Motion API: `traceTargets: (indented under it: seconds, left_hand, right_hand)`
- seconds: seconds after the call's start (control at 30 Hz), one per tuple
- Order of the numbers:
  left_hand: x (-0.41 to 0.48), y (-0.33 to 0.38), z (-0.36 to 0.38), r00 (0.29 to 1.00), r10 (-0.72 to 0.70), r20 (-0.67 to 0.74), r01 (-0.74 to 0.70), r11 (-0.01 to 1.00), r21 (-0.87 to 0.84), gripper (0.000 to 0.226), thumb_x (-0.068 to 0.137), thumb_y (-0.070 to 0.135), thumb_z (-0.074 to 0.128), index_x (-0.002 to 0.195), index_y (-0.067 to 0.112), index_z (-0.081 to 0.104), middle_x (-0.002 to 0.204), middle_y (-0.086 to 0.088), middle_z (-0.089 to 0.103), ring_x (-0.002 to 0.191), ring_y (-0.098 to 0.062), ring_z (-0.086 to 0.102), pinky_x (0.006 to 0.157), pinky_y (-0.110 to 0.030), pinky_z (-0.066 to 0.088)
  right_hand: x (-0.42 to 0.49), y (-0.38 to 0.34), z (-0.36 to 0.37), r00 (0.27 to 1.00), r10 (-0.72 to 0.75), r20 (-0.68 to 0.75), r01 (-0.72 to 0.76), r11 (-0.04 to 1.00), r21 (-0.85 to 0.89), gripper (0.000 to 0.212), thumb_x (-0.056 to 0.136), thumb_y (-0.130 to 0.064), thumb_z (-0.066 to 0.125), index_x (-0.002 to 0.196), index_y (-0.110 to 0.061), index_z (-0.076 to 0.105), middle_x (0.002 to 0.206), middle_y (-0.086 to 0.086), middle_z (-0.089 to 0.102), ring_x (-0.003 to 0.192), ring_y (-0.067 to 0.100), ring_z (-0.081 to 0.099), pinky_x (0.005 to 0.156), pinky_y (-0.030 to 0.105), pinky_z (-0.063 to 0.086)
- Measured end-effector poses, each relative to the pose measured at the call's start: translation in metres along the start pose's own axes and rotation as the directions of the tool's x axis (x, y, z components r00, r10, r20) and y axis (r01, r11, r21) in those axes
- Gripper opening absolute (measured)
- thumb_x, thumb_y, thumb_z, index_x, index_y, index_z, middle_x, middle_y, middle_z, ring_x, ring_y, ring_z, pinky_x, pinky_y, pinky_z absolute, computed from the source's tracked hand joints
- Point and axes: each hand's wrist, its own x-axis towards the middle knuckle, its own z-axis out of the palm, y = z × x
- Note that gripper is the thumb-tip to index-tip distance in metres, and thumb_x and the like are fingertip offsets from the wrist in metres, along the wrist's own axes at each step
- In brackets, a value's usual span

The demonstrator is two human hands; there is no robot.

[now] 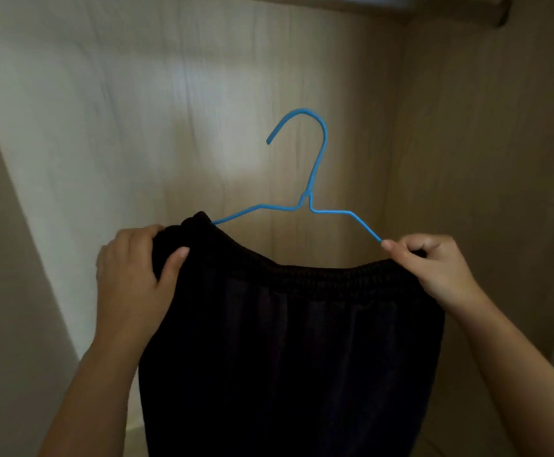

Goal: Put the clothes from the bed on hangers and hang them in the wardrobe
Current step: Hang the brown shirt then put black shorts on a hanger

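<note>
View from the person's head, looking into an open wardrobe with pale wood-grain walls. Both bare hands hold up a blue wire hanger [315, 159] with a black garment [285, 357] on it, in front of the wardrobe's back panel [203, 110].

The garment has a gathered elastic waistband [302, 278] that sags in a curve between the hands. Whether it is a skirt or shorts cannot be told. Its cloth hangs straight down past the bottom of the view and hides the lower part of the wardrobe and the hanger's lower bar.

The left hand [134, 275] grips the left corner of the waistband, fingers curled over the top and thumb pressed on the front. The hanger's left shoulder disappears into the cloth there. The right hand [434, 265] pinches the right end of the hanger together with the right corner of the waistband. The hanger's right shoulder wire is bare down to the fingertips.

The hanger's hook [302, 113] points up and curls to the left, touching nothing. Well above it, a pale blurred bar [401, 0] runs along the top edge to a dark bracket [503, 14] on the right side wall [483, 143]. The left side panel [5, 258] slants down the left edge, in shadow.
</note>
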Motion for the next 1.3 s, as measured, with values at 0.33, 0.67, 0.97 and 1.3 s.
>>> traceTargets:
  seconds: [0.33, 0.67, 0.97, 1.3]
  left_hand:
    - [-0.168, 0.007, -0.07, 0.899, -0.433, -0.067, 0.438, 0.891, 0.121, 0.044, 0.069, 0.047, 0.052, 0.092, 0.01, 0.061, 0.075, -0.01, 0.063, 0.076, -0.035, 0.062, 0.064, -0.031, 0.041]
    - [-0.313, 0.011, -0.173, 0.774, -0.624, -0.109, 0.593, 0.652, 0.472, 0.028, 0.084, 0.029, 0.062, 0.095, 0.004, 0.066, 0.072, -0.01, 0.068, 0.056, -0.023, 0.059, 0.046, -0.014, 0.037]
    - [-0.419, 0.058, -0.255, 0.584, -0.585, -0.564, 0.753, 0.13, 0.645, 0.041, 0.084, 0.036, 0.037, 0.083, 0.001, 0.057, 0.056, -0.02, 0.058, 0.043, -0.04, 0.055, 0.045, -0.023, 0.028]
    - [-0.47, 0.096, -0.315, 0.431, -0.385, -0.816, 0.805, -0.244, 0.541, 0.042, 0.082, 0.036, 0.034, 0.083, -0.001, 0.054, 0.068, -0.025, 0.061, 0.064, -0.044, 0.06, 0.049, -0.041, 0.042]
  right_hand:
    - [-0.065, 0.035, 0.052, 0.89, 0.138, 0.435, -0.175, 0.984, 0.045, 0.045, 0.068, -0.045, 0.072, 0.038, -0.024, 0.046, 0.039, -0.011, 0.036, 0.041, -0.001, 0.033, 0.043, 0.013, 0.024]
    - [-0.133, 0.012, 0.176, 0.568, -0.088, 0.818, -0.084, 0.983, 0.164, 0.039, 0.083, -0.022, 0.063, 0.05, -0.009, 0.047, 0.044, -0.006, 0.036, 0.044, 0.003, 0.033, 0.044, 0.015, 0.025]
    - [-0.217, -0.075, 0.279, 0.246, -0.413, 0.877, -0.059, 0.896, 0.439, 0.045, 0.082, -0.032, 0.064, 0.046, -0.016, 0.042, 0.044, -0.009, 0.042, 0.045, 0.001, 0.037, 0.046, 0.017, 0.025]
    - [-0.289, -0.148, 0.321, -0.001, -0.587, 0.81, -0.243, 0.786, 0.569, 0.036, 0.07, -0.056, 0.063, 0.07, -0.02, 0.058, 0.066, -0.007, 0.059, 0.06, 0.002, 0.054, 0.056, 0.016, 0.038]
